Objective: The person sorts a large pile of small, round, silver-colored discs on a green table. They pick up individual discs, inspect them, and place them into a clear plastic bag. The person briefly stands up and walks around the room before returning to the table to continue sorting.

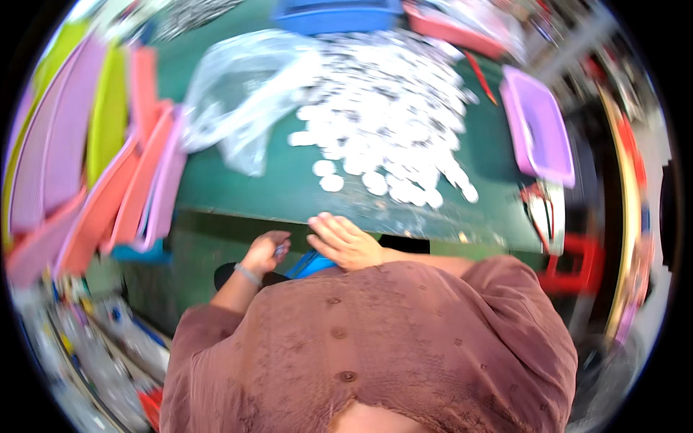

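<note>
My left hand (267, 251) hangs just in front of the table's near edge, its fingers curled in. A small greyish-blue bit shows at the fingers, too blurred to name. My right hand (346, 242) is at the same edge, palm down with the fingers stretched out flat and nothing seen in it. Beyond both hands, a wide pile of small white discs (390, 123) spreads over the green table (245, 198). Several discs lie loose at its near side. A crumpled clear plastic bag (242, 86) rests left of the pile.
Pink, purple and green plastic bins (94, 144) are stacked on the left. A blue tray (338, 16) and a red tray (455, 32) stand behind the pile. On the right are a purple basin (540, 130), a red pen-like stick (480, 78) and a red stool (575, 265).
</note>
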`<state>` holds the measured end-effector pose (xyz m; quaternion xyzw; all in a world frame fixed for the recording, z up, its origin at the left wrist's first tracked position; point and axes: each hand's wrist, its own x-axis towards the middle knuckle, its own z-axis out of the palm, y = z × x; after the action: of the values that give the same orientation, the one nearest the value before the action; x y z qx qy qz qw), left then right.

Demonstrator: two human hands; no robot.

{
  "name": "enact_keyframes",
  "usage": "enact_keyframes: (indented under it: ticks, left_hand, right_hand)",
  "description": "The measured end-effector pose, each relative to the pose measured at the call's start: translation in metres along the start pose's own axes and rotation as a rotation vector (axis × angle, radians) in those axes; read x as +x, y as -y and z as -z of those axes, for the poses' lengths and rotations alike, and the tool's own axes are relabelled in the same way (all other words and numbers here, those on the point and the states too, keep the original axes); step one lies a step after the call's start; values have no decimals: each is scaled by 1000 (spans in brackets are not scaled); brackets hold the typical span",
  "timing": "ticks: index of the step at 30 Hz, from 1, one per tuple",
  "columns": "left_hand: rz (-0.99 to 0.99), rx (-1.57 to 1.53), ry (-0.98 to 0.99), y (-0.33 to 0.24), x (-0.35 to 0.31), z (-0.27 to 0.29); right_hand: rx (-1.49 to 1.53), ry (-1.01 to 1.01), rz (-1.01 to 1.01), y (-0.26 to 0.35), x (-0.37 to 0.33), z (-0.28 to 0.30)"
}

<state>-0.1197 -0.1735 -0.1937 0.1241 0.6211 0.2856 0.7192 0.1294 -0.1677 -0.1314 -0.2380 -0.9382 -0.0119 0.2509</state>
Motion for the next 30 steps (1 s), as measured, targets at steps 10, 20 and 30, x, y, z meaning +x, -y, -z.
enact_keyframes:
  ticks: [10,20,30]
  left_hand:
    - [-234,-534,-288,124,-20,112]
    - [-483,-958,-328,199,-44,201]
    - [-577,-1081,-443,213,-58,272]
  right_hand:
    - [-323,-135,37,14,12,-47]
    - [-125,329,255,73,77,-43]
    - [174,1185,-385,25,116,-413]
